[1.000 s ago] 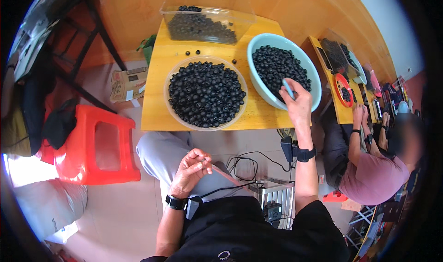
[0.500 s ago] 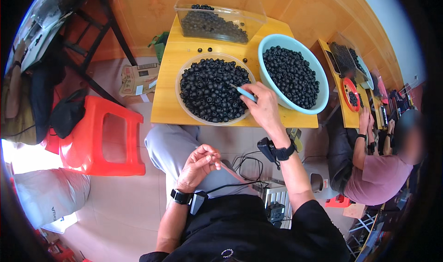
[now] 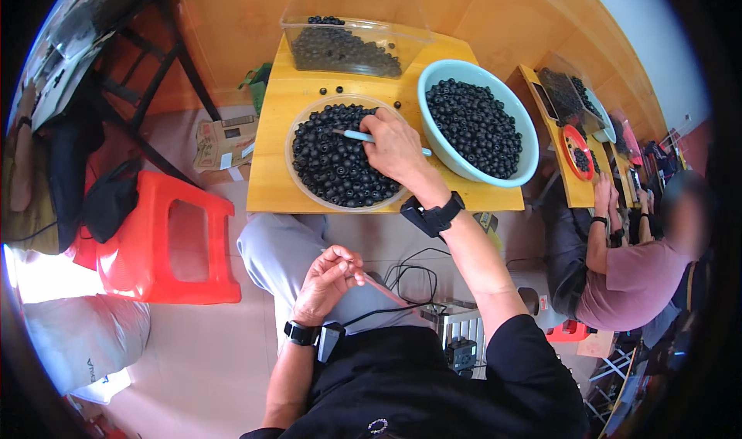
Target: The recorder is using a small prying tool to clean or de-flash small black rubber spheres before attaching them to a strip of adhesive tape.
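Observation:
My right hand (image 3: 396, 147) grips a slim light-blue pen-shaped tool (image 3: 357, 135) with a thin pointed tip. It hovers over black beads (image 3: 332, 165) with holes, heaped in a round shallow clear tray (image 3: 289, 161); whether the tip touches a bead I cannot tell. Above my lap, the fingers of my left hand (image 3: 328, 283) are pinched together. From them a thin pinkish strand (image 3: 384, 290) runs down to the right. A light-blue basin (image 3: 479, 178) of similar beads stands right of the tray.
A clear box (image 3: 348, 52) with more beads stands at the back of the yellow table (image 3: 267, 192), near a few loose beads. Left is a red stool (image 3: 166, 238). On the right, a person (image 3: 634, 284) sits at another table. Cables (image 3: 417, 284) hang beside my leg.
My right hand and the tool have moved left and slightly up over the beads, and the tool lies flatter. My left hand keeps its pinch. The whole view has shifted slightly.

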Action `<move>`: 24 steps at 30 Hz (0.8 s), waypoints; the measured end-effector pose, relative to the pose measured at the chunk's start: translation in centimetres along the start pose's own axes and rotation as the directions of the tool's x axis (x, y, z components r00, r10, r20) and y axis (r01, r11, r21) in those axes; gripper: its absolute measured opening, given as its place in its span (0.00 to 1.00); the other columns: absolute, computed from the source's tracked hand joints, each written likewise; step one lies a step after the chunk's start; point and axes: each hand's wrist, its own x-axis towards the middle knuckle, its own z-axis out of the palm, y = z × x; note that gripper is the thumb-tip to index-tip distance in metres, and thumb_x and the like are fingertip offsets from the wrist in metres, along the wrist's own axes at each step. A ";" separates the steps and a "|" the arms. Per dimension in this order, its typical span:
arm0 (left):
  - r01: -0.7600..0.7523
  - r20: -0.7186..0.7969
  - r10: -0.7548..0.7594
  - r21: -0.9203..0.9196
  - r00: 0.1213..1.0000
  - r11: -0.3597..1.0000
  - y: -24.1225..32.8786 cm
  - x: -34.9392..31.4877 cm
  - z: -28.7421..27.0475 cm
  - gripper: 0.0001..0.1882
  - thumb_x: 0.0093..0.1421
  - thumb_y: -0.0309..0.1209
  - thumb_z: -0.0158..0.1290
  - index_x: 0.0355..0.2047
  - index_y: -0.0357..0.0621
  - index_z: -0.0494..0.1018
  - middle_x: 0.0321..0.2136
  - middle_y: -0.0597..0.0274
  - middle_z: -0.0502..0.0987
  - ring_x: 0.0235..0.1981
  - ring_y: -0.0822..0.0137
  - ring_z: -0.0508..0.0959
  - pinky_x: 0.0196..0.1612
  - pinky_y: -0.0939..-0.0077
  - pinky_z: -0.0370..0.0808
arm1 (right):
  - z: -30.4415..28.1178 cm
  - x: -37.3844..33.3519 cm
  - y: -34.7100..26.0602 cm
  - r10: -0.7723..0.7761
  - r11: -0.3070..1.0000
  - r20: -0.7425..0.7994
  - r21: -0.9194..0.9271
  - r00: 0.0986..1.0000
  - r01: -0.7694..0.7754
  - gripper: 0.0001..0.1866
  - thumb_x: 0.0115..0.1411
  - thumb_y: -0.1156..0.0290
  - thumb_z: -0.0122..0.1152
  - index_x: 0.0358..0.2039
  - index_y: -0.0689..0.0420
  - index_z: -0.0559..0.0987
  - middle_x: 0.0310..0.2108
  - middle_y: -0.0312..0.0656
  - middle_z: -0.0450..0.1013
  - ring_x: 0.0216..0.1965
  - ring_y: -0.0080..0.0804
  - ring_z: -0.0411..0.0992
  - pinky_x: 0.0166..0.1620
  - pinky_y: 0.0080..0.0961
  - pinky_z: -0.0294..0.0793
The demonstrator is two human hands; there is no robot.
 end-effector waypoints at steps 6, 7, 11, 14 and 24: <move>-0.005 0.024 0.005 -0.016 1.000 1.000 -0.3 0.0 -0.8 0.06 0.61 0.28 0.50 0.37 0.41 0.68 0.34 0.58 0.71 0.32 0.66 0.74 0.39 0.71 0.75 | -0.7 -0.6 -0.4 -0.029 0.999 -0.080 0.027 0.996 0.031 0.08 0.46 0.76 0.55 0.30 0.59 0.74 0.32 0.46 0.69 0.34 0.48 0.71 0.36 0.41 0.70; -0.008 0.032 0.009 -0.031 0.999 0.999 -0.6 0.2 -0.9 0.05 0.61 0.26 0.49 0.38 0.40 0.69 0.35 0.56 0.73 0.33 0.66 0.75 0.41 0.70 0.74 | -1.5 -1.2 -0.7 0.024 0.991 -0.111 0.134 0.994 -0.009 0.08 0.46 0.76 0.56 0.30 0.59 0.74 0.31 0.46 0.70 0.33 0.47 0.71 0.35 0.39 0.69; -0.063 0.010 0.064 -0.057 0.998 0.996 -0.7 -0.1 -1.3 0.06 0.62 0.28 0.48 0.39 0.40 0.68 0.36 0.56 0.73 0.33 0.65 0.75 0.41 0.70 0.74 | -3.1 -5.4 -3.7 0.051 0.878 -0.051 0.479 0.997 -0.020 0.08 0.46 0.77 0.61 0.29 0.58 0.75 0.28 0.43 0.69 0.29 0.40 0.70 0.32 0.33 0.68; -0.066 -0.031 0.064 -0.089 0.997 0.994 -0.2 -0.6 -1.0 0.08 0.63 0.29 0.47 0.41 0.40 0.69 0.37 0.57 0.74 0.36 0.65 0.76 0.43 0.70 0.74 | -2.4 -9.9 -6.1 -0.008 0.724 0.128 0.685 0.992 -0.083 0.10 0.46 0.79 0.63 0.32 0.59 0.76 0.27 0.38 0.68 0.29 0.30 0.70 0.31 0.25 0.68; -0.038 0.013 0.040 -0.142 0.999 0.989 -0.6 -0.1 -1.0 0.11 0.60 0.28 0.52 0.43 0.44 0.70 0.41 0.65 0.74 0.42 0.72 0.75 0.48 0.69 0.74 | 1.3 -15.4 -6.4 0.166 0.359 0.304 0.867 0.938 -0.345 0.12 0.47 0.78 0.67 0.35 0.60 0.79 0.36 0.36 0.62 0.33 0.19 0.66 0.35 0.16 0.67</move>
